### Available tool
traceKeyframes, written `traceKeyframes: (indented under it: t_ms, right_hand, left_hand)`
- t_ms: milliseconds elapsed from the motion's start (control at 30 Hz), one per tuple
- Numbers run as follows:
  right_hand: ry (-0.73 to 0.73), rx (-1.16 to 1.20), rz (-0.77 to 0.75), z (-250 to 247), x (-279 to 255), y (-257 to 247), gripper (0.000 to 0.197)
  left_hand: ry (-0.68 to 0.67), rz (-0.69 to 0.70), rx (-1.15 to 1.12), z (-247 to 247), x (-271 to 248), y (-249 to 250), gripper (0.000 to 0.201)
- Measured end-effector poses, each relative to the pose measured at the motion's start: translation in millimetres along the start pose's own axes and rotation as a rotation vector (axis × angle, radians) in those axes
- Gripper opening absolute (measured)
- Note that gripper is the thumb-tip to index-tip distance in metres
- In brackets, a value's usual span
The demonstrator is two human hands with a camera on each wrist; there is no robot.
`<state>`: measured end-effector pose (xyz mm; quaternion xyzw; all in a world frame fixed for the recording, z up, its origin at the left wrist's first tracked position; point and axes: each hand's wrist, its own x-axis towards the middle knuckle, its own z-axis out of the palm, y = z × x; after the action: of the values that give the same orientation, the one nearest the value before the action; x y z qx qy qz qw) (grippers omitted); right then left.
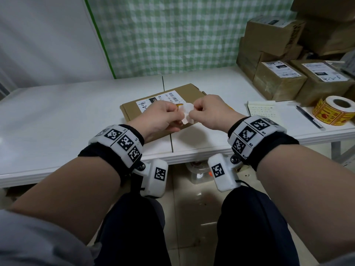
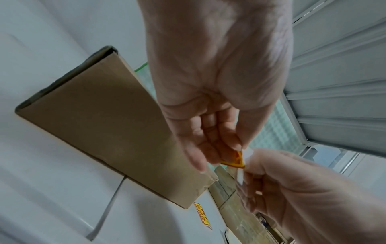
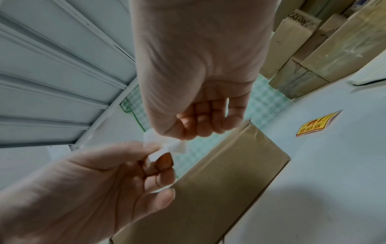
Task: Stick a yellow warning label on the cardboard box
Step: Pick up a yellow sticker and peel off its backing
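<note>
The left hand (image 1: 160, 117) hangs just above the near half of the cardboard box (image 1: 134, 110), its fingers curled in a narrow pinch on a small yellow label (image 2: 235, 159) with white backing paper (image 1: 187, 112). The right hand (image 1: 212, 112), just right of it and also over the box, pinches the same white paper from the other side, so the label sits between the two sets of fingertips, lifted clear of the box top. The box lies flat on the white table (image 1: 57, 116). Its white shipping slip (image 1: 167, 98) shows a barcode and printed digits beginning "15", too blurred to read further, plus a handwritten mark. Right of the box lie a loose yellow sticker (image 3: 315, 123), a notepad (image 1: 262, 109) with handwriting I cannot read, a pen (image 1: 309, 117) and a roll of yellow labels (image 1: 334, 110). Behind these stand stacked parcels (image 1: 278, 81) with slips.
</note>
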<state>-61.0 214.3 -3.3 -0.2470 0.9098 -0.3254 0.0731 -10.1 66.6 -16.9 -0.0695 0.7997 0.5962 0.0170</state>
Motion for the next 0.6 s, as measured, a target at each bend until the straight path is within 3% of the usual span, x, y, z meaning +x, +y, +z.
traceKeyframes:
  t_ms: [100,200,333,467,600]
  right_hand:
    - [-0.001,-0.016,0.019,-0.8,2.5,3.1,0.033]
    - [0.005,0.036,0.031,0.5,3.6,5.3,0.031]
    - [-0.064,0.354,0.024,1.7,3.1,7.1,0.022]
    - [-0.061,0.470,-0.010,4.7,2.5,7.4,0.017]
    - [-0.049,0.506,-0.057,6.1,5.8,8.6,0.013]
  left_hand:
    - [-0.031,-0.032,-0.051,-1.7,-1.4,0.8,0.010]
    - [-0.035,-0.050,-0.120,-1.4,-2.3,2.4,0.015]
    - [-0.024,-0.068,-0.214,-4.1,-2.9,4.1,0.007]
    - [-0.078,-0.086,-0.258,-5.4,-5.4,3.8,0.021]
    - [-0.144,-0.089,-0.284,-4.9,-8.0,2.6,0.018]
